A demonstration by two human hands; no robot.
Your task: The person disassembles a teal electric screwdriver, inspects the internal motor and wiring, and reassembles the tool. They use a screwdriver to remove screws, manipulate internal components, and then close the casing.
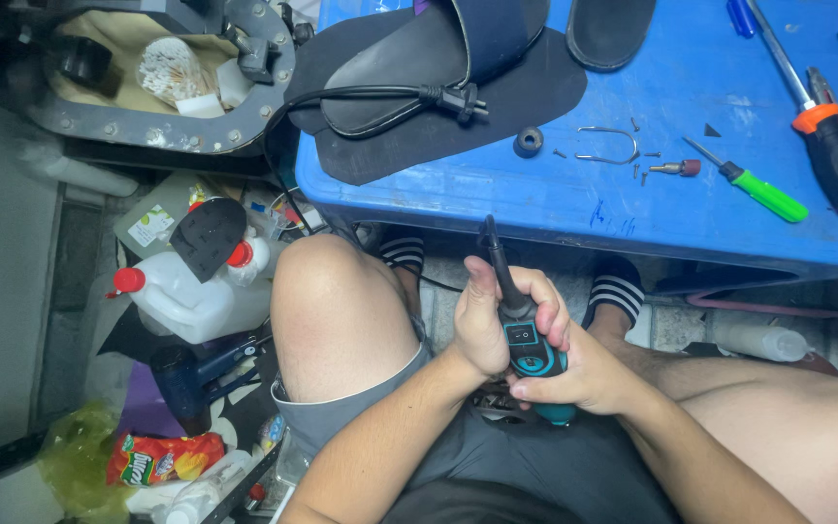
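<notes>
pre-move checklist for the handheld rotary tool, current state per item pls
1. Two-hand hold: left hand and right hand both wrap the teal-and-black rotary tool - ok.
2. Tip direction: points up and away from the lap, toward the blue table edge - ok.
3. Switch position: rocker faces the camera, setting unreadable - cannot tell.
4. Power: a plug lies loose on the black sheet; whether it belongs to this tool is unclear - cannot tell.
5. Bare knees close beside the tool - not ok.
</notes>
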